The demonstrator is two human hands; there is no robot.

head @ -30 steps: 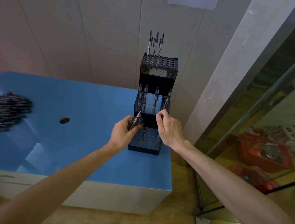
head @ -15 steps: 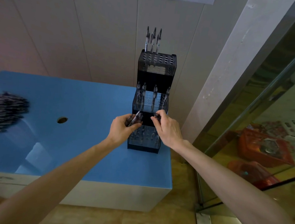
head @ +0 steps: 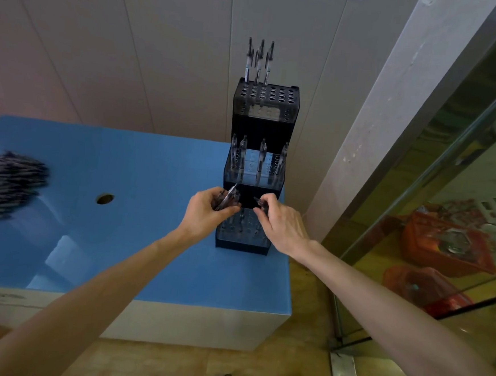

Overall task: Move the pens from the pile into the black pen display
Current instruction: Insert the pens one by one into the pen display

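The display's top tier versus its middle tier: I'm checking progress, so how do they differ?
The top tier holds three pens bunched at its back left; the middle tier holds four spread across its width. The top tier's front is dark, the middle tier's clear. Both have many empty holes.

Pen pile (head: 6, 185) is motion-blurred and cut by the left edge, so single pens can't be counted. Left hand (head: 209, 211) grips a bundle of pens (head: 228, 198); most of it is hidden in the fist, number unclear. Right hand (head: 282, 224) pinches something dark, only the tip (head: 258, 201) shows. Both hands cover the near tier of the black pen display (head: 261, 129); which holes are filled there is unreadable. Worktop (head: 146, 254) runs off left.
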